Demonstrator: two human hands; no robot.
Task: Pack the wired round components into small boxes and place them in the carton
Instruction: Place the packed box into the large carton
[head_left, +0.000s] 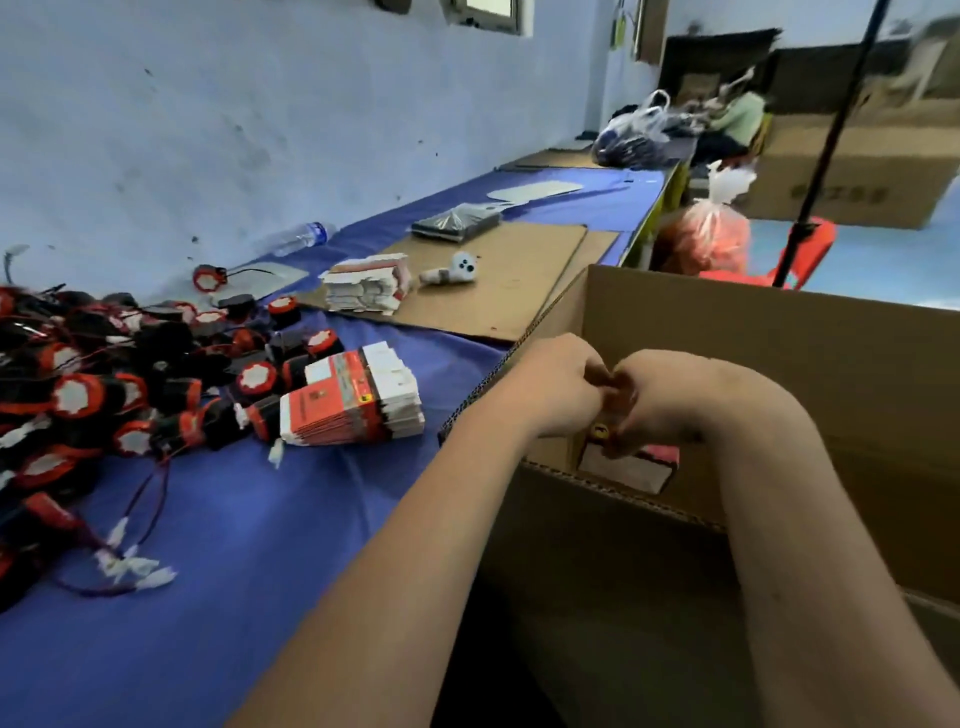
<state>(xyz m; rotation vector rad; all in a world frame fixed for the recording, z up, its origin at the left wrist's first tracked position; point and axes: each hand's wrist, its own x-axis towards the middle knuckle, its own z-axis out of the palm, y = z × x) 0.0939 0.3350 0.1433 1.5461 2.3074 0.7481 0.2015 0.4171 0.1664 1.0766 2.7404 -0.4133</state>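
Both hands meet over the open brown carton (779, 364). My left hand (556, 389) and my right hand (660, 400) grip a small orange and white box (618, 415) between them, mostly hidden by the fingers. Below them, inside the carton, lies a packed small box (631, 465) with a red and white face. A heap of black and red wired round components (119, 384) with white connectors covers the blue table at the left. A stack of flat orange and white small boxes (358, 400) lies beside the heap.
A second pile of flat boxes (369, 283) and a small white figure (457, 270) sit on a cardboard sheet (493, 280) further along the table. A plastic bottle (301, 236) lies by the wall. Bags (711, 234) and large cartons (857, 166) stand at the far right.
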